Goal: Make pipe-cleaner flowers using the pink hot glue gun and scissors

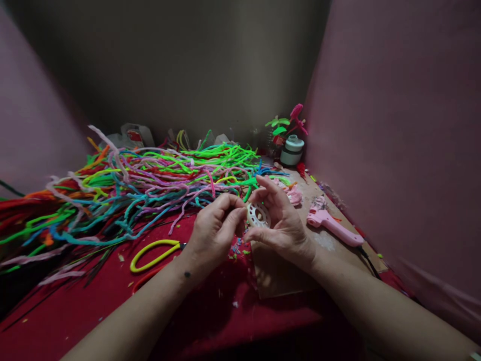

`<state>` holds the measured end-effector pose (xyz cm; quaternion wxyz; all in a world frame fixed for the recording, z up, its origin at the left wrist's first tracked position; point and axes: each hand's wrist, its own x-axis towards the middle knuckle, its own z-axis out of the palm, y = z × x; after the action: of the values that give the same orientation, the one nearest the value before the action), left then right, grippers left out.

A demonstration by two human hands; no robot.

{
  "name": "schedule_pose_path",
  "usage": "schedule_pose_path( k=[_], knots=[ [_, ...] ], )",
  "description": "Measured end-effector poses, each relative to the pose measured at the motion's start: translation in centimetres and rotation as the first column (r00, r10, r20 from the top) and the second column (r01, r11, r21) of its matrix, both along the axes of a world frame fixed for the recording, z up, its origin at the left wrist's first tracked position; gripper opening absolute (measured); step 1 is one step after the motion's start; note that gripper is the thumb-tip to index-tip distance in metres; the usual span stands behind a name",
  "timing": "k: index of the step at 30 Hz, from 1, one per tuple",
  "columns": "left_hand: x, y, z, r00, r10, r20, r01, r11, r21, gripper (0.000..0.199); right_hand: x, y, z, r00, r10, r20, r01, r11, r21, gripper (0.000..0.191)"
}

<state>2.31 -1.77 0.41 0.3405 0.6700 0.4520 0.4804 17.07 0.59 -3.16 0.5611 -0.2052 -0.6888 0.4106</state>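
Observation:
A small whitish spool-like disc [258, 214], with a ring of holes around a larger middle opening, sits between my hands above the table. My right hand [280, 218] cradles it from the right, thumb below and fingers behind, with the index finger raised. At its left rim, the thumb and fingers of my left hand [220, 225] are pinched together. What lies in that pinch, if anything, is too small to make out. Beside my left wrist are yellow-and-red-handled scissors [155, 254], partly covered by the forearm.
Many coloured pipe cleaners [161, 180] are heaped on the red cloth [210, 321] at left. A pink glue gun [334, 226] with a cord lies on a brown board [280, 273] at right. Behind stand a pale-lidded jar [292, 150] and fuzzy pink and green flowers [296, 113].

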Motion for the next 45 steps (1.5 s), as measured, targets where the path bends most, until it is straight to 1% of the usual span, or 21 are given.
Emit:
schedule_pose_path(
  k=[3, 6, 9, 12, 13, 15, 18, 22, 25, 28, 29, 30, 31, 32, 33, 34, 35, 37, 39, 42, 45],
  knots=[
    [-0.2, 0.0, -0.4, 0.990, 0.025, -0.136, -0.018, 0.999, 0.050, 0.015, 0.0, -0.1, 0.0, 0.999, -0.026, 0.020, 0.026, 1.000, 0.012, 0.085],
    [-0.1, -0.1, -0.6, 0.991, 0.027, -0.129, -0.023, 0.999, 0.035, 0.015, -0.1, -0.1, 0.2, 1.000, -0.025, 0.007, 0.025, 0.999, 0.024, 0.084],
    [0.2, -0.3, -0.4, 0.999, 0.014, -0.044, -0.014, 1.000, -0.004, 0.015, -0.2, 0.0, 0.2, 0.999, -0.021, -0.031, 0.022, 1.000, 0.019, 0.083],
    [0.5, -0.4, -0.1, 0.986, -0.043, 0.160, 0.067, 0.987, -0.147, 0.017, -0.2, 0.1, 0.0, 0.998, -0.042, -0.048, 0.042, 0.999, 0.004, 0.082],
    [0.6, -0.4, 0.0, 0.964, -0.074, 0.254, 0.131, 0.968, -0.215, 0.018, -0.1, 0.1, -0.1, 0.997, -0.061, -0.041, 0.061, 0.998, 0.002, 0.082],
    [0.6, -0.4, 0.1, 0.892, -0.124, 0.434, 0.287, 0.898, -0.333, 0.021, -0.1, 0.0, -0.3, 0.994, -0.109, -0.011, 0.109, 0.994, 0.002, 0.082],
    [0.4, -0.2, 0.3, 0.789, -0.129, 0.600, 0.450, 0.786, -0.423, 0.022, -0.1, -0.2, -0.4, 0.985, -0.169, 0.022, 0.168, 0.986, 0.020, 0.080],
    [0.0, 0.2, 0.5, 0.734, -0.052, 0.677, 0.521, 0.682, -0.513, 0.018, 0.0, -0.3, -0.2, 0.985, -0.174, 0.021, 0.173, 0.983, 0.058, 0.076],
    [-0.1, 0.3, 0.6, 0.738, -0.029, 0.674, 0.528, 0.647, -0.550, 0.015, 0.1, -0.4, -0.3, 0.985, -0.167, 0.045, 0.164, 0.984, 0.077, 0.075],
    [-0.1, 0.4, 0.3, 0.792, -0.118, 0.598, 0.537, 0.601, -0.592, 0.021, 0.0, -0.6, -0.3, 0.984, -0.162, 0.076, 0.155, 0.983, 0.096, 0.075],
    [-0.1, 0.5, 0.1, 0.821, -0.160, 0.547, 0.521, 0.602, -0.605, 0.021, 0.0, -0.6, -0.2, 0.984, -0.161, 0.073, 0.153, 0.982, 0.110, 0.073],
    [-0.1, 0.6, -0.1, 0.865, -0.187, 0.465, 0.466, 0.643, -0.608, 0.021, 0.0, -0.6, -0.1, 0.984, -0.167, 0.061, 0.159, 0.979, 0.126, 0.071],
    [-0.2, 0.8, -0.3, 0.921, -0.183, 0.343, 0.361, 0.731, -0.579, 0.020, 0.1, -0.6, 0.0, 0.982, -0.181, 0.051, 0.173, 0.975, 0.141, 0.068],
    [-0.3, 1.1, -0.6, 0.970, -0.148, 0.191, 0.227, 0.831, -0.507, 0.019, 0.2, -0.6, 0.2, 0.978, -0.203, 0.047, 0.194, 0.969, 0.152, 0.066],
    [-0.4, 1.5, -0.8, 0.998, -0.068, 0.019, 0.070, 0.923, -0.379, 0.019, 0.5, -0.6, 0.4, 0.972, -0.230, 0.055, 0.218, 0.963, 0.159, 0.065],
    [-0.6, 1.9, -1.1, 0.990, 0.018, -0.139, -0.049, 0.974, -0.223, 0.019, 0.8, -0.6, 0.6, 0.963, -0.257, 0.082, 0.241, 0.957, 0.162, 0.064],
    [-0.9, 2.3, -1.4, 0.962, 0.045, -0.268, -0.079, 0.990, -0.115, 0.021, 1.3, -0.7, 0.7, 0.951, -0.280, 0.131, 0.257, 0.951, 0.170, 0.063],
    [-1.3, 3.0, -2.0, 0.890, 0.035, -0.454, -0.049, 0.999, -0.018, 0.021, 2.3, -1.2, 0.5, 0.908, -0.316, 0.273, 0.269, 0.943, 0.199, 0.060],
    [-1.5, 3.4, -2.7, 0.808, 0.013, -0.589, -0.020, 1.000, -0.005, 0.018, 3.3, -1.9, -0.2, 0.837, -0.315, 0.447, 0.236, 0.946, 0.223, 0.059],
    [-1.3, 3.5, -3.5, 0.688, 0.007, -0.725, -0.029, 0.999, -0.018, 0.012, 4.1, -2.9, -1.5, 0.723, -0.296, 0.624, 0.182, 0.953, 0.241, 0.056],
    [-0.8, 3.4, -4.0, 0.644, 0.017, -0.764, -0.046, 0.999, -0.016, 0.013, 4.0, -3.3, -2.1, 0.659, -0.310, 0.686, 0.155, 0.948, 0.280, 0.055]
  ],
)
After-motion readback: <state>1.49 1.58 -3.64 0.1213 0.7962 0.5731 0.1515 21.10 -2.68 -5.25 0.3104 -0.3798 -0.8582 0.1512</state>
